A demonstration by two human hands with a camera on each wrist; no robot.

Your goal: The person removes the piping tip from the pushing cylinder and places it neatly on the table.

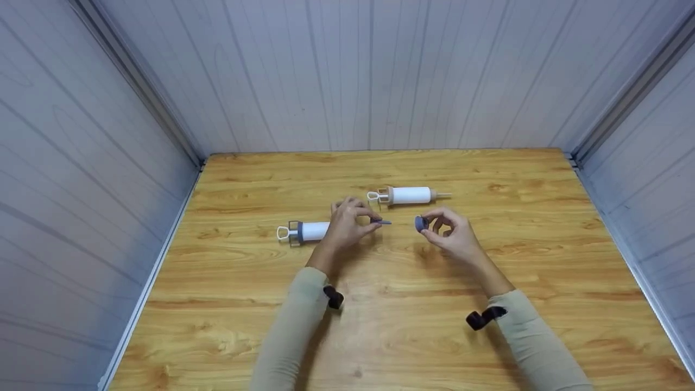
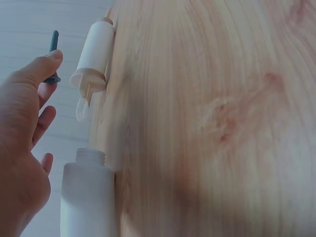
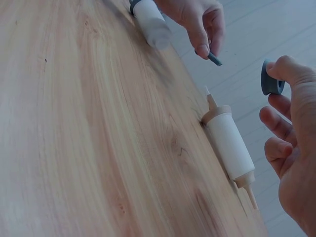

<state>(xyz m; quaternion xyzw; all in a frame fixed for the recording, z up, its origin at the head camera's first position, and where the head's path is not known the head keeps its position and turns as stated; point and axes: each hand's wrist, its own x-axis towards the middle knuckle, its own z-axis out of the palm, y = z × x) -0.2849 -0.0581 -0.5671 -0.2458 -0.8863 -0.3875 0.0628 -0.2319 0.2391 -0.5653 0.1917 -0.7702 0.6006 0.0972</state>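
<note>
My left hand (image 1: 347,224) pinches a slim blue-grey nozzle (image 2: 54,40) with a flared base between thumb and fingers. Across from it, my right hand (image 1: 457,234) holds a blue-grey ring-shaped cap (image 3: 268,83) by its rim. Cap and nozzle are apart, both above the table. A white syringe-like dispenser (image 1: 313,231) with a blue-grey collar and white pull handle lies beside the left hand, which covers its front end in the head view. Its bare threaded neck (image 2: 91,156) shows in the left wrist view.
A second white dispenser (image 1: 411,195) with beige collar, beige tip and handle lies farther back on the wood-grain table (image 1: 402,331). Pale panelled walls (image 1: 336,76) stand behind and at both sides. Each wrist wears a black camera (image 1: 334,298).
</note>
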